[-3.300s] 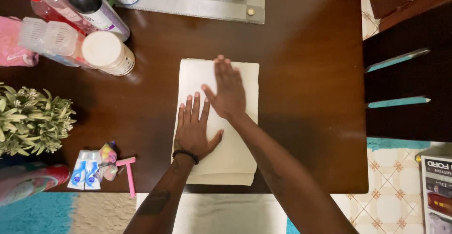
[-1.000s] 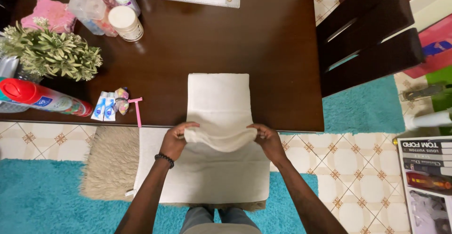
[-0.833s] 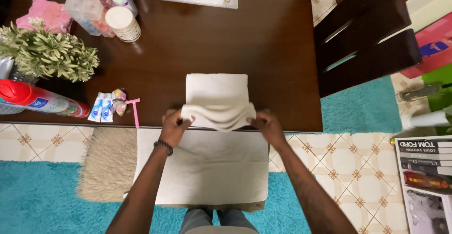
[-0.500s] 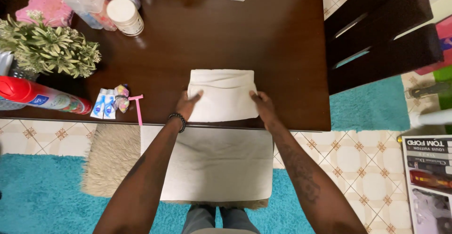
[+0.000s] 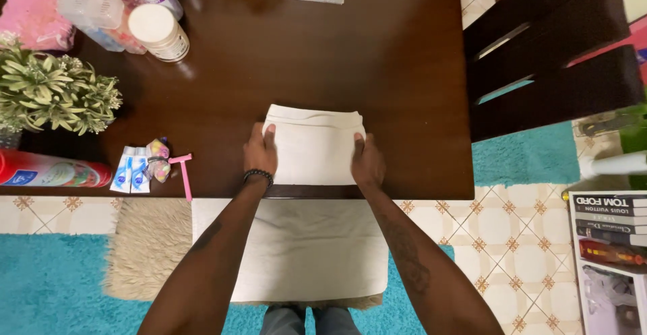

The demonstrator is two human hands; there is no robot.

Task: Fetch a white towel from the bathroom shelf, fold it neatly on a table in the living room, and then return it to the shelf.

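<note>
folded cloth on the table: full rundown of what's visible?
The folded cloth is cream-white, soft fabric in several layers, forming a compact near-square. It lies flat on the dark wooden table, near its front edge. The left hand rests on its left side, the right hand on its right side.

The cream towel (image 5: 313,145), folded into a thick, near-square stack (layered edges showing along its far side), lies flat on the dark table (image 5: 404,72) near its front edge.

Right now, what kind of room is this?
Probably a room at home: a dark wooden table with a chair beside it, a rug on tiled floor, and both hands on a folded towel.
</note>
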